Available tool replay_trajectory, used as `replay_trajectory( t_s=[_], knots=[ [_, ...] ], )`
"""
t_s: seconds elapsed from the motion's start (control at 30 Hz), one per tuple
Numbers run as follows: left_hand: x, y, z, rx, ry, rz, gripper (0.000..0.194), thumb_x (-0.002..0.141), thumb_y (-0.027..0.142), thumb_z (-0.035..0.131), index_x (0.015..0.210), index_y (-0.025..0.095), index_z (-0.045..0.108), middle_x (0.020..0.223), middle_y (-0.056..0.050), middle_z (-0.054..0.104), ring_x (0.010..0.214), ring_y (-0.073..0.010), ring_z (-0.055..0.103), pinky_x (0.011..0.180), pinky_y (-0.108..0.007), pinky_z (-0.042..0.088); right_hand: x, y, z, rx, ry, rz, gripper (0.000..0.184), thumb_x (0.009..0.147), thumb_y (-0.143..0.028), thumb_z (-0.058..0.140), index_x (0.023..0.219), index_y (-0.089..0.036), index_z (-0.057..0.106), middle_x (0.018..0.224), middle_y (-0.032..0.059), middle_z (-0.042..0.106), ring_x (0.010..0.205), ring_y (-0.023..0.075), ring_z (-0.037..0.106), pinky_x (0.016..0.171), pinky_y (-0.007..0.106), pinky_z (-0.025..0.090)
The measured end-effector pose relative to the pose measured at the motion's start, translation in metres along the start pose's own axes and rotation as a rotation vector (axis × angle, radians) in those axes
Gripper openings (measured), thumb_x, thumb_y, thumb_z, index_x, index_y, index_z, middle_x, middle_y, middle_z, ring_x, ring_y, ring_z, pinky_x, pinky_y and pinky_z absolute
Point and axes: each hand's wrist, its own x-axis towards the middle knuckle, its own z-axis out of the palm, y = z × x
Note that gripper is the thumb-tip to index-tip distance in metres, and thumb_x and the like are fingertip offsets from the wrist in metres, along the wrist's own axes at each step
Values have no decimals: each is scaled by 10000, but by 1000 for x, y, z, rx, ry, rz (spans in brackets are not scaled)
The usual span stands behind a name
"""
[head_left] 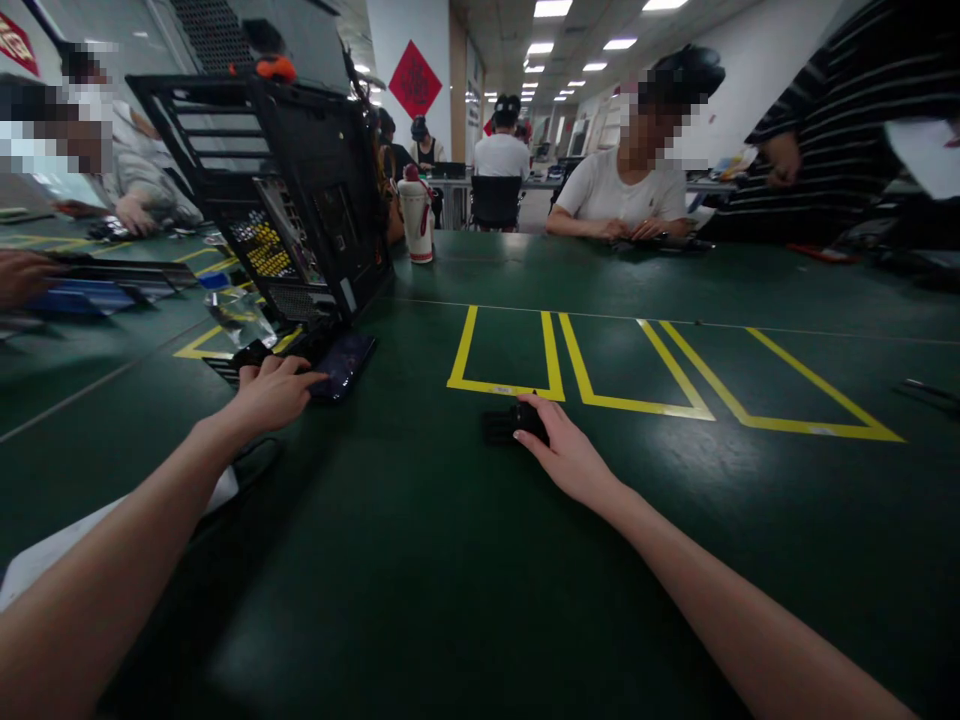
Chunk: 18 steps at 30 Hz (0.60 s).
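My right hand (pixel 566 448) is closed on a small dark part (pixel 531 422), thumb and fingers around its rounded end. Dark prongs or slats (pixel 498 427) stick out to its left, just above the green tabletop. At the left, my left hand (pixel 271 392) bends its fingers over another small black part (pixel 252 354), partly hidden by the hand. A slatted dark edge (pixel 219 371) shows beside it. One finger stretches over the near edge of a dark, glossy phone (pixel 345 366). Right behind that hand, an open black computer case (pixel 300 190) stands tilted in view.
Yellow tape outlines (pixel 555 355) mark the green table (pixel 420 560). A paper cup (pixel 417 215) stands beside the case. Clear plastic wrapping (pixel 240 315) lies left of it, and a white board-like object (pixel 112 530) is under my left forearm. Other people sit around the table.
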Motion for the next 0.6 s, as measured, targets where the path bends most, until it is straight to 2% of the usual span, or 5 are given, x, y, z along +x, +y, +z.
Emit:
replay_trajectory(
  t_s=[0.1, 0.17, 0.3, 0.47, 0.6],
  knots=[
    [-1, 3, -1, 82, 123, -56, 486, 864, 269, 329, 1349, 248, 294, 1332, -146, 303, 1114, -383, 345, 834, -528, 307, 0, 0, 0, -3, 1, 0, 431, 862, -321, 430, 1276, -266, 323, 1292, 62, 427, 1162, 233, 475, 977, 443, 397],
    [1, 2, -3, 69, 154, -101, 483, 879, 278, 296, 1359, 245, 262, 1323, -141, 322, 1103, -389, 364, 824, -523, 330, 0, 1, 0, -2, 1, 5, 432, 861, -322, 431, 1275, -269, 322, 1293, 59, 426, 1158, 233, 478, 972, 444, 403],
    [2, 2, -4, 31, 119, -106, 480, 883, 394, 304, 1312, 183, 348, 1228, -144, 441, 1080, -346, 440, 862, -444, 357, 0, 0, 0, -4, -6, 13, 437, 861, -323, 431, 1280, -278, 316, 1296, 54, 422, 1150, 230, 485, 966, 438, 412],
    [-2, 16, 4, -89, 29, -168, 933, 735, 728, 321, 1343, 28, 214, 1122, -232, 524, 999, -364, 532, 807, -390, 399, 0, -2, 0, -9, -1, 10, 433, 862, -317, 429, 1277, -267, 320, 1287, 61, 427, 1161, 234, 473, 969, 448, 403],
    [4, 16, 13, -111, 42, -180, 950, 707, 732, 357, 1341, 38, 216, 1137, -237, 522, 1024, -384, 520, 820, -397, 391, 0, -3, 0, -11, 3, 6, 425, 862, -316, 428, 1271, -263, 326, 1282, 64, 428, 1158, 234, 477, 968, 446, 403]
  ],
)
